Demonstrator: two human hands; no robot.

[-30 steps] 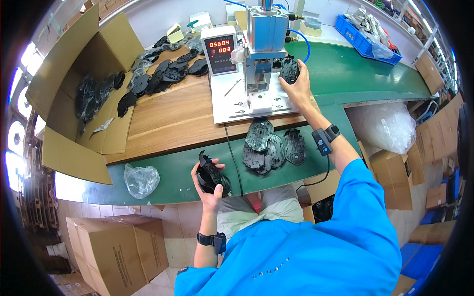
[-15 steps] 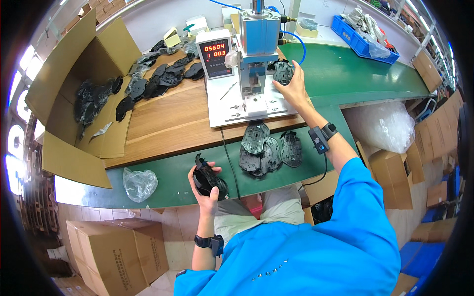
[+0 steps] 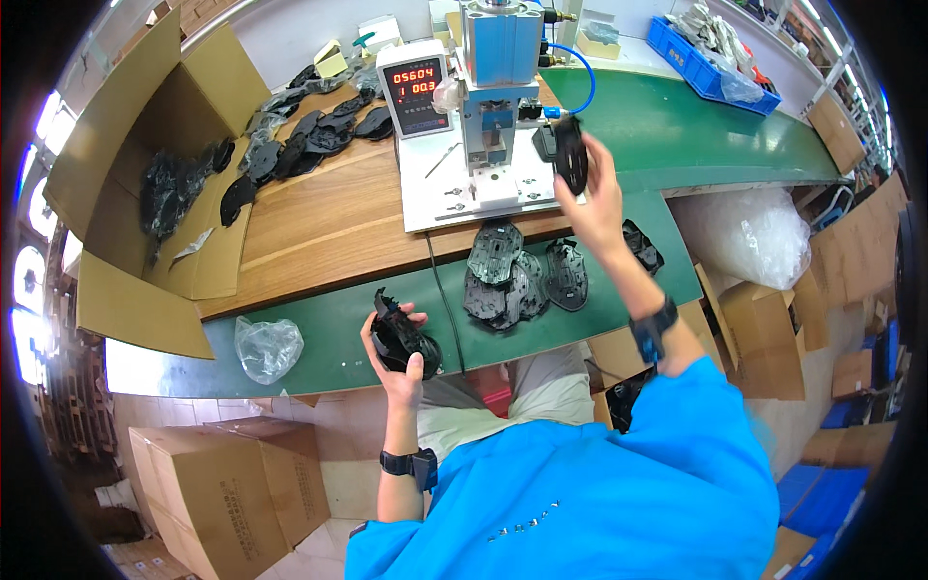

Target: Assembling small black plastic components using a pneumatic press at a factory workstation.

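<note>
My right hand (image 3: pixel 601 211) grips a black oval plastic shell (image 3: pixel 572 159) by its side, turned on edge, just right of a pneumatic press (image 3: pixel 498 53). Another dark piece (image 3: pixel 544 143) shows behind that shell, beside the press. Low over the bench's near edge, my left hand (image 3: pixel 404 389) is closed around a black curved plastic shell (image 3: pixel 398 336) with a piece sticking up at its top. Between my hands, several flat black shells (image 3: pixel 503 285) lie in a loose pile on the green bench top. A dark part (image 3: pixel 642 246) lies partly behind my right forearm.
At left, an open cardboard box (image 3: pixel 121 184) holds black parts in plastic wrap. More black parts (image 3: pixel 324 135) cover the wooden board by the display box (image 3: pixel 414 87). A clear plastic bag (image 3: pixel 269 350) sits at the front edge; a blue crate (image 3: pixel 696 68) stands far right.
My right hand has drawn back toward me from beside the press, and the shell in it has turned on edge. My left hand keeps its hold, nearly still. The view has shifted slightly.
</note>
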